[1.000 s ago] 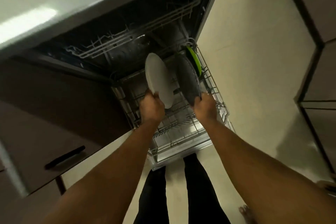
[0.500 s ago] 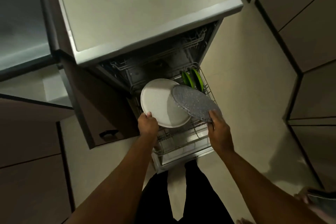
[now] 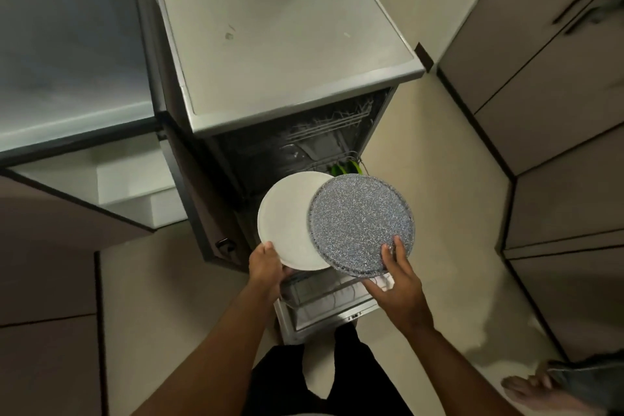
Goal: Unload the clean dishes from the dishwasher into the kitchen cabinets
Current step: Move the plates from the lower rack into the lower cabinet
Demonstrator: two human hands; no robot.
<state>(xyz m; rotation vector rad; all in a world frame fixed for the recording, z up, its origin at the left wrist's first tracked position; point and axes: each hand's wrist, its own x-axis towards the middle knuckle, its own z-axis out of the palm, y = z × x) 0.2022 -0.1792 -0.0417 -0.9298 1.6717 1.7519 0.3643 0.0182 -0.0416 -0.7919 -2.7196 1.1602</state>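
The left hand (image 3: 266,267) pinches the near rim of a round, matte white plate (image 3: 287,223), thumb on top and fingers curled beneath, so the plate rides almost flat and faces up. The right hand (image 3: 396,284) grips a round, grey speckled stone-look plate (image 3: 361,224) the same way at its near edge, thumb pressed onto the face. The speckled plate overlaps the white one's right side; whether the two touch there cannot be told from this angle. Both are held level above the pulled-out wire lower rack (image 3: 324,294) of the open stainless dishwasher (image 3: 287,44), clear of its tines, which probably keeps any leftover water from running off and leaves each plate ready to stack. One plate per hand clears the rack faster. Green plates (image 3: 344,168) stand on edge at the back of the rack, not yet unloaded. Taupe flat-fronted cabinets (image 3: 540,78) stand to the right, closed, so a hand must be freed before either plate goes in.
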